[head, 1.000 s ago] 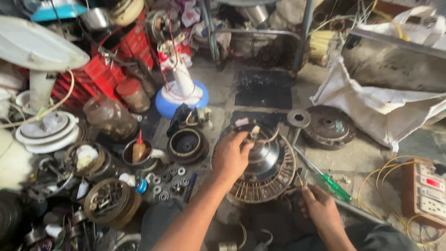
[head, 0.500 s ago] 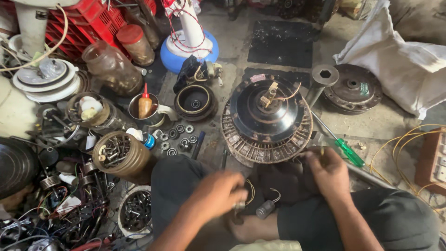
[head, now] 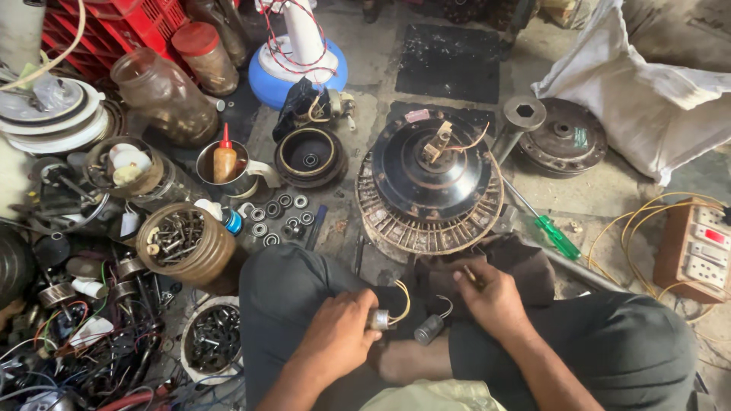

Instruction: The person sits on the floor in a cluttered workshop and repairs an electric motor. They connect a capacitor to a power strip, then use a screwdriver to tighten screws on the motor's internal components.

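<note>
Clutter fills the floor [head: 609, 190] around a seated person whose knees frame the lower middle of the frame. The left hand [head: 339, 335] is curled shut round a small silver capacitor [head: 378, 320] with yellow leads, low and centre. The right hand [head: 491, 301] is closed on a thin tool or wire I cannot make out; a second grey capacitor [head: 429, 329] lies just beside it, between the two hands. Right above the hands sits a dark round fan motor [head: 430, 183] with its ribbed rim. A green-handled screwdriver [head: 554, 236] lies near its right edge, and a socket wrench [head: 524, 116] leans at its upper right beside a black motor cover [head: 563, 141]. To the left stand a tin of screws [head: 183, 243], loose bearings [head: 278, 217], a metal cup with an orange oil bottle [head: 225, 161] and a black bowl-shaped housing [head: 308, 156]. A blue fan base [head: 297, 72] stands at top centre, a white sack [head: 647, 99] at upper right, a switchboard [head: 697, 251] with yellow wire at the right edge. The floor is stained grey concrete.
</note>
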